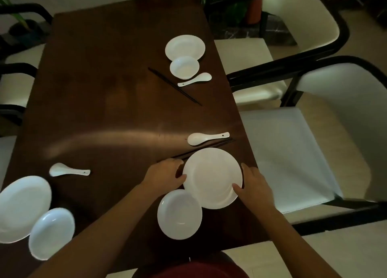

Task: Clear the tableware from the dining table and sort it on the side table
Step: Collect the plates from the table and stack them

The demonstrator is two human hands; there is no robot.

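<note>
Both hands close on one round white ceramic plate (211, 177) at the near right edge of the dark brown wooden dining table (104, 89): the left hand (165, 176) pinches its left rim with the thumb laid over the lip, and the right hand (254, 185) grips the opposite rim, thumb resting inside. Taking it from both sides looks like the start of a level lift, which suits a smooth plate that could slip from one hand. Its near edge overlaps or touches the small white ceramic bowl (179, 214) beside it; I cannot tell which. Just beyond lie a pair of dark chopsticks (201, 152) partly under the plate's far rim and a white ceramic soup spoon (207, 138). Every dish appears empty: this plate and bowl, the far white plate (185, 47) with its small bowl (184, 67), spoon (194, 80) and chopsticks (174, 86), and the left-hand plate (21, 208), bowl (51, 232) and spoon (69, 170). No side table is in view, so clearing seems barely begun.
</note>
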